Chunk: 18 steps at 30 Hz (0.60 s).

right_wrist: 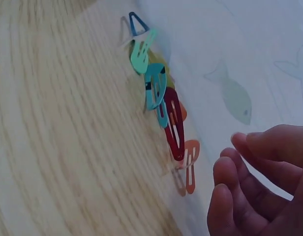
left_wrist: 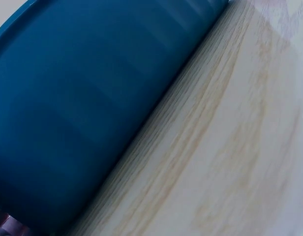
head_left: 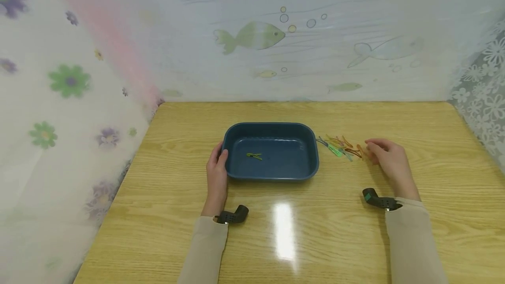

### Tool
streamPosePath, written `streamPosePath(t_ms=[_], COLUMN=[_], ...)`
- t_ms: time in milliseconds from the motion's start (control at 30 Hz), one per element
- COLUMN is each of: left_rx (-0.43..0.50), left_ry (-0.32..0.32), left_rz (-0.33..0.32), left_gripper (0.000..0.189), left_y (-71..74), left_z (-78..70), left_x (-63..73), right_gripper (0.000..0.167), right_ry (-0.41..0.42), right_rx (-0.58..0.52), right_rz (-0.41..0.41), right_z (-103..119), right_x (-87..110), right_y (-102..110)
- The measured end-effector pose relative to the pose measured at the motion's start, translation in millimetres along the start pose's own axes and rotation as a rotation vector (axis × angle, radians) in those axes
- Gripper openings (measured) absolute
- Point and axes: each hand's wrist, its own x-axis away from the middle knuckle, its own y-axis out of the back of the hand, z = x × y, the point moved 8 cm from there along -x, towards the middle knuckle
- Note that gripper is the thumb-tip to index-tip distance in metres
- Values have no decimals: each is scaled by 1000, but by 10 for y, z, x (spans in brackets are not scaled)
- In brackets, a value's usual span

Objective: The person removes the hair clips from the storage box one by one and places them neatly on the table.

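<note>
A dark blue rectangular basin [head_left: 272, 174] stands on the table, and one yellow-green snap hair clip [head_left: 254, 156] lies inside it. My left hand [head_left: 217, 174] grips the basin's left side, thumb over the rim and fingers along the outer wall. Right of the basin is a loose pile of colourful snap hair clips [right_wrist: 155, 86]. Closest to my right hand [head_left: 390, 161] is an orange clip [right_wrist: 191, 167] at the pile's right end. The right hand's fingers [right_wrist: 225, 169] are loosely bent with a gap before the thumb, and no clip shows between them.
The wooden table [head_left: 335, 231] reaches back to a hanging sheet [head_left: 189, 56] printed with fish. A flowered sheet [head_left: 71, 143] hangs along the left edge, and a lace-patterned one [head_left: 485, 82] at the right.
</note>
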Motion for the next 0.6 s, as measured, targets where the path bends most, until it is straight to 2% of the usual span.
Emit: streamPosePath(t_ms=[133,367,600], left_rx=[3,-16,-8], left_ry=[2,11,-3], left_rz=[2,-14,-2], left_gripper=[35,35,35], left_y=[-6,9,1], left_z=[-1,5,-7], left_x=[3,4,-2], right_gripper=[53,48,46], right_ry=[35,133,184], right_rx=[9,-82,-77], right_rz=[21,69,115], right_z=[91,378,607], right_x=[15,64,145], right_y=[-32,-164,-333])
